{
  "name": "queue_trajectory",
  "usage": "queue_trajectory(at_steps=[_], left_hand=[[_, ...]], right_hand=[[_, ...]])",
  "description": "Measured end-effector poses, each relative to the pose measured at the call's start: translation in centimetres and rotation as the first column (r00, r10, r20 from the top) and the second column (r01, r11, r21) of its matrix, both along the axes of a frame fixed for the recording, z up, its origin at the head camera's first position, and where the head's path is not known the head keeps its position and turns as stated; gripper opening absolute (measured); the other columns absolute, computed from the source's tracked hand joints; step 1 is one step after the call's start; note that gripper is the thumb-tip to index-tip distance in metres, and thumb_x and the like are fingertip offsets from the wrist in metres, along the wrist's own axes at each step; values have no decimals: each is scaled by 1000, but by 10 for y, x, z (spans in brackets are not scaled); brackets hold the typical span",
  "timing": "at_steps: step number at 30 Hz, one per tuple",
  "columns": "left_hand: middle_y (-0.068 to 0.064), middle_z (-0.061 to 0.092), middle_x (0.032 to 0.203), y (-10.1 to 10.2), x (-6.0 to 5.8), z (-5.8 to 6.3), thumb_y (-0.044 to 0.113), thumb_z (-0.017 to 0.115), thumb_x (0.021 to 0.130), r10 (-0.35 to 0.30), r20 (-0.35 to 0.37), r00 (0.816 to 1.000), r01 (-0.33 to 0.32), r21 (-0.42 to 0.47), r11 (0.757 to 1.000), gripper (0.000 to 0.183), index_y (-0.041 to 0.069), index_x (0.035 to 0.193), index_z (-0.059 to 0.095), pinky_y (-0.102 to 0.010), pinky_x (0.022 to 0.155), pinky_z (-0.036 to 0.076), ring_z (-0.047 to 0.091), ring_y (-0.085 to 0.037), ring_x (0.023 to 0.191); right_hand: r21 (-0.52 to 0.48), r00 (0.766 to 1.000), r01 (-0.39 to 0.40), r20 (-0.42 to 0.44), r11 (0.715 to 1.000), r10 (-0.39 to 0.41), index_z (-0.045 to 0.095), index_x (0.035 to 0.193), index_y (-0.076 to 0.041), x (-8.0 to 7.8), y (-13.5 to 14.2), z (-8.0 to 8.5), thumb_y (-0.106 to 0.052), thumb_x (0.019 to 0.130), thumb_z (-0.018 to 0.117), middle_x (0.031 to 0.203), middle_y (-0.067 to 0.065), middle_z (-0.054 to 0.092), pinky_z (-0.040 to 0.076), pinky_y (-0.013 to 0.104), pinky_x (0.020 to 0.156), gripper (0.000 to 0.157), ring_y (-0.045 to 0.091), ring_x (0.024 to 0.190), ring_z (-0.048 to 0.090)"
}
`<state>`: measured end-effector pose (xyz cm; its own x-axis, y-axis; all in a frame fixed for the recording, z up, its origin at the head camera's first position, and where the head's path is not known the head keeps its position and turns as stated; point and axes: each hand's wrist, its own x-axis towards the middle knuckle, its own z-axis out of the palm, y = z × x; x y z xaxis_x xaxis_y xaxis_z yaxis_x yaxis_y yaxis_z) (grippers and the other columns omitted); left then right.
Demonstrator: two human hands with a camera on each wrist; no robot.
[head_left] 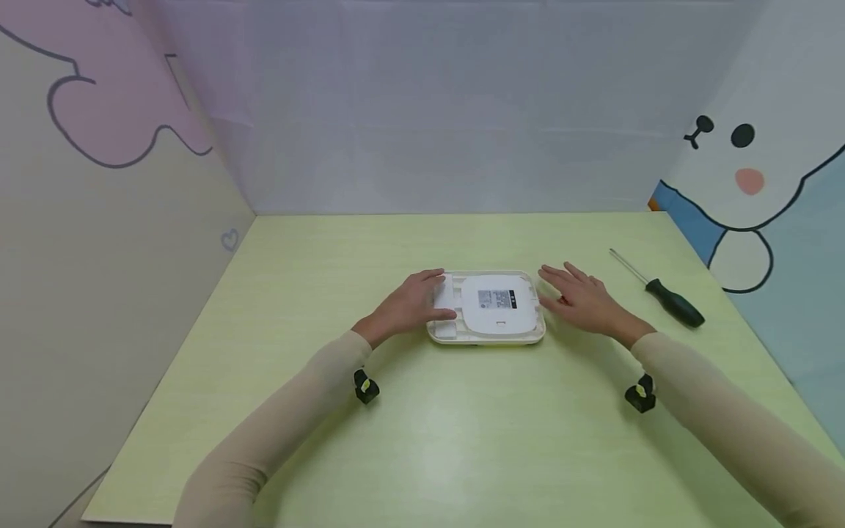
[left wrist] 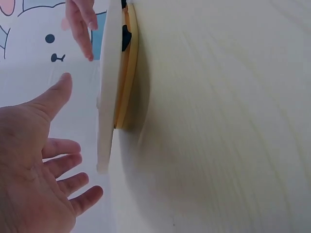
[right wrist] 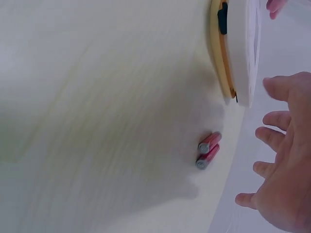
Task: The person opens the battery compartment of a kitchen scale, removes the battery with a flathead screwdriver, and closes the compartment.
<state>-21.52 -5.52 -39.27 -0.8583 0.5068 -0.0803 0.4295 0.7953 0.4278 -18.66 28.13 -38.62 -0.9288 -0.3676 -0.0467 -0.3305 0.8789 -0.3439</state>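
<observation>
A white, rounded rectangular device [head_left: 528, 321] lies on the table with a printed label facing up. Seen edge-on in the left wrist view, it has a white upper part and a yellowish lower part [left wrist: 127, 92] with a dark piece on its side. Over its left end is my left hand [head_left: 411, 302], thumb and fingers spread, gripping nothing. Just off its right end my right hand [head_left: 581, 299] hovers with fingers extended and holds nothing. Two red batteries [right wrist: 209, 150] lie side by side on the table in the right wrist view; from the head view the right hand mostly hides them.
A screwdriver [head_left: 675, 303] with a dark green handle lies to the right of the right hand, tip pointing away to the left. The light table [head_left: 422, 418] is bordered by a pale back panel [head_left: 422, 110] and printed side panels.
</observation>
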Motion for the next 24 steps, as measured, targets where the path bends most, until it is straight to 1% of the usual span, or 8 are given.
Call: queue_trajectory(at_steps=[3,5,8,11,13,15,20,24], left_hand=[[-3,30,160,-10,-1,3,59,61,89,25,32,999,-26,37,999,82,11,151,37,-43,120,27,26,-26,148],[-3,30,160,-18,-1,3,60,56,92,28,43,999,-29,34,999,79,12,152,37,-44,120,26,26,-26,148],[-4,31,159,-27,-2,1,56,49,97,9,48,999,-10,11,1000,72,12,153,34,-45,120,26,27,-26,148],[-5,31,159,-33,-2,-2,47,44,102,-20,60,998,20,-4,1000,63,12,154,31,-44,120,26,27,-26,148],[-4,30,160,-35,-2,-4,41,47,103,-35,62,997,36,-14,999,62,13,154,30,-43,120,27,28,-25,148],[-4,31,160,-36,-2,-5,37,55,100,-49,45,998,50,-28,998,65,12,154,30,-43,119,29,30,-25,147],[-1,34,158,-34,-4,-12,34,78,84,-50,-29,998,48,-69,996,84,13,152,34,-46,116,34,36,-25,144],[0,37,156,-31,-1,-10,39,82,78,-30,-55,998,26,-80,996,89,13,151,37,-47,116,34,39,-24,142]], right_hand=[[19,1000,-18,-19,1000,18,35,151,-5,0,6,-5,-27,99,55,157,19,32,15,74,109,60,48,146,15],[33,999,-26,-26,999,27,37,151,-6,1,8,-9,-26,97,58,156,19,34,16,74,109,61,48,146,17],[45,998,-40,-40,998,42,39,150,-6,2,9,-13,-28,94,64,155,18,37,17,73,109,65,47,146,18],[59,997,-55,-54,997,58,40,149,-6,3,8,-15,-31,92,67,154,17,39,18,72,109,68,46,146,19],[63,996,-60,-60,996,64,42,148,-6,4,8,-15,-33,91,68,153,17,40,19,72,108,68,46,145,19],[69,995,-64,-68,996,69,43,147,-6,4,7,-16,-34,91,68,153,17,41,20,72,108,68,47,145,20],[83,993,-66,-95,994,74,43,147,-6,6,4,-20,-36,92,66,152,16,43,21,72,107,67,46,144,24],[85,990,-68,-121,994,78,42,148,-7,7,4,-23,-36,92,66,151,16,43,23,70,107,68,44,143,26]])
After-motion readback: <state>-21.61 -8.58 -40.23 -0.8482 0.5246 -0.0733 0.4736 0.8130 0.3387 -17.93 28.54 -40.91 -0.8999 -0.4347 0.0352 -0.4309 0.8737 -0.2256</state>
